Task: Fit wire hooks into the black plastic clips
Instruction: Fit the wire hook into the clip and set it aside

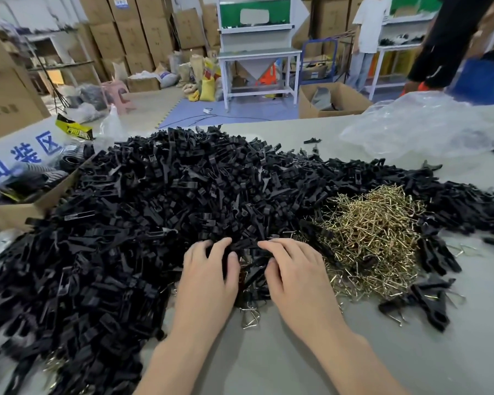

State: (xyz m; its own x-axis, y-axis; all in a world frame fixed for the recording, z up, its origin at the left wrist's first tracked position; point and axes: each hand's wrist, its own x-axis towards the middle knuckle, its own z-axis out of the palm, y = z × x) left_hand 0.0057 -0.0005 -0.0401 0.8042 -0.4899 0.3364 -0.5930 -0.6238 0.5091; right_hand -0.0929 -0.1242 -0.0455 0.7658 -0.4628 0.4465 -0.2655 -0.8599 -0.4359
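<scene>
Your left hand (208, 269), right hand (294, 272) both curled round one black clip (247, 248); wire hooks (374, 238) heaped just beside.

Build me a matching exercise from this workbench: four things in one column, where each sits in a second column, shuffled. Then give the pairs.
Things
1. black clips
2. wire hooks
3. clear plastic bag
4. cardboard box

Places
A. far left, against the dark heap
B. brassy heap just to the right of the right hand
C. biggest heap, across the middle and left of the table
D. far right part of the table

Pairs: 1-C, 2-B, 3-D, 4-A
</scene>
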